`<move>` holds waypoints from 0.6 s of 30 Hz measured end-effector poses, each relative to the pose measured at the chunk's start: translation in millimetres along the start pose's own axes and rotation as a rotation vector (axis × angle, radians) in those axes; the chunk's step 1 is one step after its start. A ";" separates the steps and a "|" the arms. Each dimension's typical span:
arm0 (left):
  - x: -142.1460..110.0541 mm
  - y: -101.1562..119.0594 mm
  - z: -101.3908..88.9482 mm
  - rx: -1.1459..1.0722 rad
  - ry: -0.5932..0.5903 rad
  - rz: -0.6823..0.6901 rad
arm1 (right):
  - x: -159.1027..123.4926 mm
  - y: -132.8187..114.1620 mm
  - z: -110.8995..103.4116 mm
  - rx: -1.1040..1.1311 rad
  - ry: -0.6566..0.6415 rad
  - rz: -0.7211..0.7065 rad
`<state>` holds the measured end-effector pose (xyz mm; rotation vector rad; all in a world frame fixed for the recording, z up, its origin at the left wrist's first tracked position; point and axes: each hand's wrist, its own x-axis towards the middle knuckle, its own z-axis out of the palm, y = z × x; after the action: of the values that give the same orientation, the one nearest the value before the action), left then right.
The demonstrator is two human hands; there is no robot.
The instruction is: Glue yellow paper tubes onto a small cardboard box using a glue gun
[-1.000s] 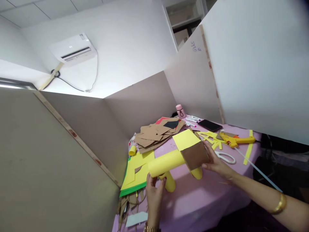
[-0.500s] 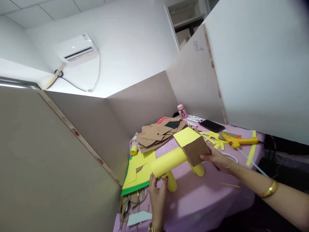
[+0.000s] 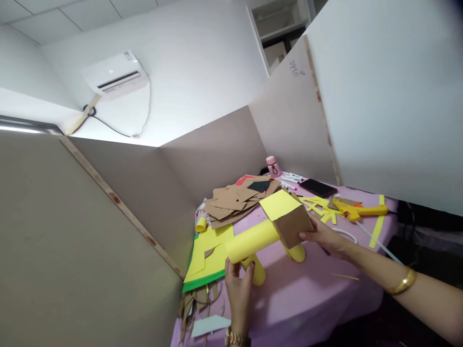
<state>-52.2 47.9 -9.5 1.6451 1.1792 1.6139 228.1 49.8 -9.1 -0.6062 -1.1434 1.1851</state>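
A model of yellow paper tubes (image 3: 251, 240) stands on the table, one long tube lying across upright tube legs. At its right end is a brown cardboard box (image 3: 293, 225) with a yellow top (image 3: 280, 205). My right hand (image 3: 323, 236) is closed on the box's right side, thumb on the front face and other fingers hidden behind. With thumb and fingers bent, my left hand (image 3: 239, 282) grips the model at its left end, around the top of the left leg (image 3: 257, 273). Part of that grip is hidden under the long tube.
Behind lie stacked cardboard pieces (image 3: 227, 205) and yellow sheets (image 3: 213, 241) over green ones. To the right are yellow strips (image 3: 318, 206), a yellow glue gun (image 3: 358, 210) and a phone (image 3: 318, 188). Markers (image 3: 291, 179) and a pink bottle (image 3: 273, 166) sit near the grey partitions (image 3: 217, 154).
My left hand has shifted slightly to the right at the model's left end, and more of the wrist's gold band shows. My right hand and the box stay nearly still.
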 end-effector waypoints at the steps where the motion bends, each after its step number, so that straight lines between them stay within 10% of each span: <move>1: -1.0 -0.4 3.0 -0.011 0.004 -0.006 | 0.5 0.1 0.2 0.000 -0.002 0.000; 18: -7.7 3.8 19.2 -0.033 0.088 -0.056 | 0.1 -5.0 -3.1 0.010 -0.008 0.012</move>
<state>-31.9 43.1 -12.6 1.5204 1.2245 1.6765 233.0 48.8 -5.9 -0.6015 -1.1411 1.2038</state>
